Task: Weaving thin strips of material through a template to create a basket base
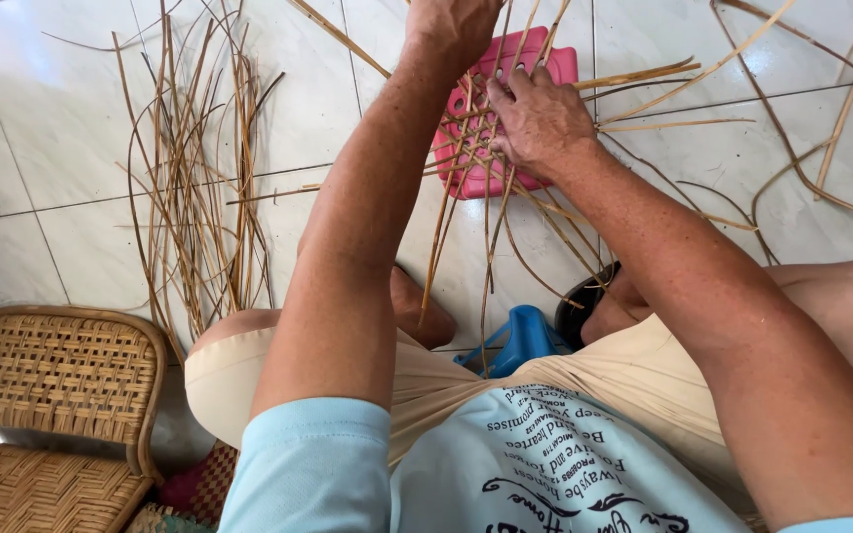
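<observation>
Head view: left hand (449, 28) is closed around upright cane strips (486, 188) above a pink stool (466, 173) on the tiled floor (51, 148); right hand (537, 120) presses flat, fingers spread, on the weave.

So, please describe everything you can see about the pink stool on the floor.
The pink stool is a small, low piece that looks like plastic, with round holes in its flat top. It stands upright on the white tiled floor, in front of the person's knees. Thin cane strips, partly woven, lie across its top and hide much of it. The right hand presses the strips down on it; the left hand is raised at its far edge, pulling strips.
</observation>
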